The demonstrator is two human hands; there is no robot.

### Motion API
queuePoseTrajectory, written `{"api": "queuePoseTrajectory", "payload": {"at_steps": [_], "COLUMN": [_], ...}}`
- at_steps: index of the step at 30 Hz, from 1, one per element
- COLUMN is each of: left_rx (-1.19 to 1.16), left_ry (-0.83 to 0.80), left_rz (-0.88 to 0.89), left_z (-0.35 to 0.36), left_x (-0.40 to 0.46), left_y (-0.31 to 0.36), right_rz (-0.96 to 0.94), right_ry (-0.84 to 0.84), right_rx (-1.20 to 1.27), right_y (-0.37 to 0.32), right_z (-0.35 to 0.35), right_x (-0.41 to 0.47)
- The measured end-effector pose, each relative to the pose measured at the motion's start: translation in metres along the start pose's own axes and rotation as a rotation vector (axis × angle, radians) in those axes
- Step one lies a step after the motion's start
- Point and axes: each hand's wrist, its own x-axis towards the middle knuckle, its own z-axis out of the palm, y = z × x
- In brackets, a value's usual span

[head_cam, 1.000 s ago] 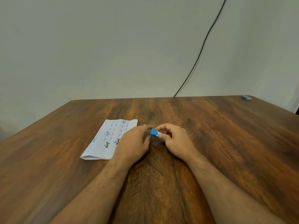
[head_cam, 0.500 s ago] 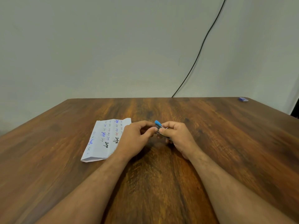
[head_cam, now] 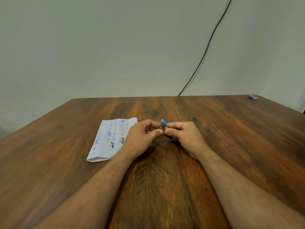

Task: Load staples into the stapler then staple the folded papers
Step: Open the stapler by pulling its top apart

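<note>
A small blue stapler [head_cam: 163, 124] with a metal front and a dark base is held between both hands just above the middle of the wooden table [head_cam: 231, 138]. My right hand [head_cam: 184, 136] grips it from the right, fingers curled round its body. My left hand [head_cam: 142, 138] pinches its near end with thumb and fingers. The blue top tilts up and away from the metal part. Folded papers [head_cam: 109, 139] with handwriting lie flat on the table just left of my left hand, partly under it. No staples show in the frame.
A small blue box [head_cam: 253, 97] lies at the table's far right corner. A black cable [head_cam: 206, 52] runs down the wall to the table's back edge. The wall stands close behind the table.
Both hands lifted the stapler slightly off the table, and its blue top has swung up, showing the metal part. The camera view shifted a little.
</note>
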Motion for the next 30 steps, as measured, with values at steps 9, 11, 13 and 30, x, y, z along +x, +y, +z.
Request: {"api": "queuePoseTrajectory", "payload": {"at_steps": [9, 11, 13, 30], "left_rx": [0.248, 0.271, 0.273, -0.081], "left_ry": [-0.015, 0.01, 0.03, 0.054], "left_rz": [0.049, 0.049, 0.065, 0.095], "left_z": [0.0027, 0.0036, 0.0038, 0.0016], "left_x": [0.001, 0.0006, 0.0011, 0.0028], "left_y": [-0.0009, -0.0015, -0.0023, 0.0003], "right_rz": [0.029, 0.022, 0.004, -0.043], "right_ry": [0.127, 0.136, 0.159, 0.002], "right_rx": [0.138, 0.142, 0.12, -0.029], "right_y": [0.0044, 0.0061, 0.0067, 0.0054], "right_z": [-0.0012, -0.0003, 0.0005, 0.0003], "right_x": [0.0039, 0.0053, 0.0057, 0.0036]}}
